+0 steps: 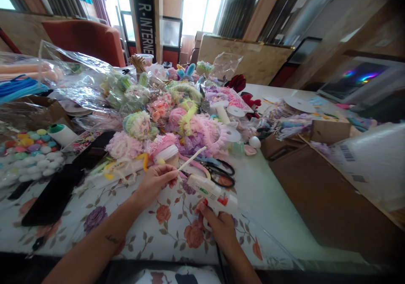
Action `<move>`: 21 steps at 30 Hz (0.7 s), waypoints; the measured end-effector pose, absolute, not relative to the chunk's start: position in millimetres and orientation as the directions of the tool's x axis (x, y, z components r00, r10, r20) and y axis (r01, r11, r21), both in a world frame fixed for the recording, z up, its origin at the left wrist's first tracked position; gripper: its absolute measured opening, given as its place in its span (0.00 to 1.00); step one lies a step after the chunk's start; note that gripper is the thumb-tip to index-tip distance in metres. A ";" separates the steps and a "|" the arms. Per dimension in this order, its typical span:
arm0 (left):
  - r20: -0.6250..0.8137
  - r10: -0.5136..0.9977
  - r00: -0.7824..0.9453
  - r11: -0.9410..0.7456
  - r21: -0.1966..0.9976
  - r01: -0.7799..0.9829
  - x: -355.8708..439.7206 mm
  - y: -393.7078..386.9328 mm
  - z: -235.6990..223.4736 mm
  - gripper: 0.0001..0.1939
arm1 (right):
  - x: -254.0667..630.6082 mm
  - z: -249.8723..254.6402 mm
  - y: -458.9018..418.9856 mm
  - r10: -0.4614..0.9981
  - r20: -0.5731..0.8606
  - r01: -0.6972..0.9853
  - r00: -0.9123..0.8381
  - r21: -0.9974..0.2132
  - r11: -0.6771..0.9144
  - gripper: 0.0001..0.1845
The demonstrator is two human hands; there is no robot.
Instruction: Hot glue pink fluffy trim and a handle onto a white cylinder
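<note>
My left hand [160, 178] is closed, with thumb and fingertips pinching a cream-white pipe cleaner [193, 157] that slants up to the right. In my right hand [220, 225] is a white hot glue gun [204, 188] with red parts, gripped by its handle. Its nozzle points left, close by my left fingertips and the lower end of the pipe cleaner; whether they touch I cannot tell. A clear glue stick [272, 239] seems to trail from the gun's back. Just behind the gun lie black-handled scissors [223, 172] and a bent pink pipe cleaner [198, 164].
A heap of pastel yarn and trims [190, 121] fills the table's middle. Bagged pompoms [34, 157] and a dark phone-like slab [52, 195] lie left. An open cardboard box [316, 195] stands right. Flowered cloth [139, 237] covers the near table.
</note>
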State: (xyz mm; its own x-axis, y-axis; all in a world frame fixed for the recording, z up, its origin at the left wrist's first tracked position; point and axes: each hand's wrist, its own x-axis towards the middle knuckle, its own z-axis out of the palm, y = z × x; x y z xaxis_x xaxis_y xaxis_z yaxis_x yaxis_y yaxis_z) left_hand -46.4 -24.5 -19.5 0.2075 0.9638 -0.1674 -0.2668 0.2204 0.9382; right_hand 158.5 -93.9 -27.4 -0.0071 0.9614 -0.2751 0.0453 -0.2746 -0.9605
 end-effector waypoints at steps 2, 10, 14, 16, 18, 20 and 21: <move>-0.168 0.964 0.207 0.220 0.940 -0.262 -46.6 -24.4 -19.8 0.13 | 158.4 -28.0 -93.9 0.963 -0.271 0.043 -0.001 -0.962 -0.271 0.22; -0.166 0.964 0.206 0.218 0.939 -0.266 -46.2 -24.0 -19.0 0.13 | 158.3 -33.0 -93.2 0.966 -0.260 0.072 0.006 -0.963 -0.259 0.23; -0.169 0.965 0.202 0.221 0.937 -0.272 -46.1 -24.9 -17.1 0.13 | 159.4 -33.5 -92.6 0.967 -0.257 0.106 0.007 -0.961 -0.256 0.23; -0.170 0.965 0.201 0.222 0.935 -0.277 -46.0 -25.2 -16.2 0.13 | 159.9 -32.1 -92.8 0.964 -0.265 0.118 0.010 -0.957 -0.265 0.23; -0.173 0.964 0.200 0.225 0.935 -0.276 -45.7 -25.3 -15.4 0.12 | 159.9 -29.9 -93.0 0.959 -0.284 0.141 0.023 -0.948 -0.284 0.23; -0.173 0.965 0.197 0.224 0.935 -0.276 -45.4 -25.2 -14.9 0.12 | 159.2 -27.9 -93.0 0.954 -0.297 0.142 0.033 -0.944 -0.299 0.22; -0.172 0.965 0.197 0.223 0.935 -0.277 -45.3 -25.1 -14.7 0.12 | 158.4 -27.3 -92.9 0.953 -0.301 0.128 0.032 -0.944 -0.303 0.21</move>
